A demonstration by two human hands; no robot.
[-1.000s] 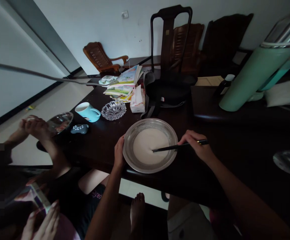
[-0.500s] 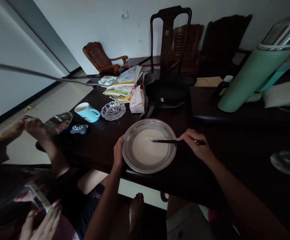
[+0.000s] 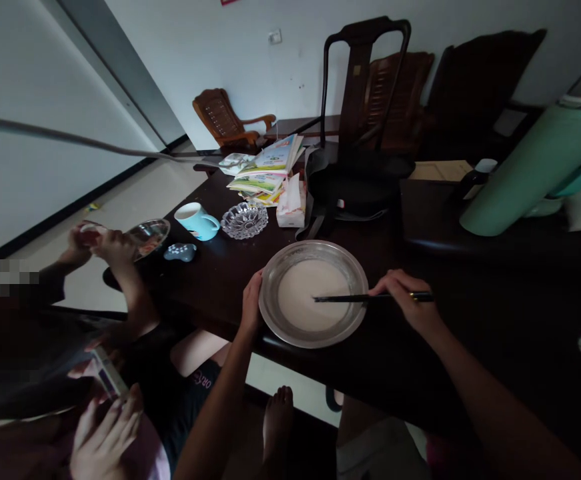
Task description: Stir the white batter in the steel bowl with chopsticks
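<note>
A round metal bowl (image 3: 355, 270) of pale batter sits near the front edge of a dark wooden table (image 3: 220, 280). My left hand (image 3: 251, 303) grips the bowl's left rim, fingers curled against it. My right hand (image 3: 410, 303) is closed on a pair of dark chopsticks (image 3: 345, 298) whose tips rest in the batter at the bowl's middle.
Another person at the left holds a small cup (image 3: 90, 230) with both hands beside a glass bowl (image 3: 150, 235). A blue mug (image 3: 197, 220), crystal dish (image 3: 244, 220), stack of books (image 3: 267, 170), black bag (image 3: 355, 183) and green flask (image 3: 535, 167) stand further back. Chairs line the wall.
The chopsticks have swept round in the batter, tips going from lower centre to upper left and back to the middle. The view has shifted slightly. The neighbour's hands rose with the cup.
</note>
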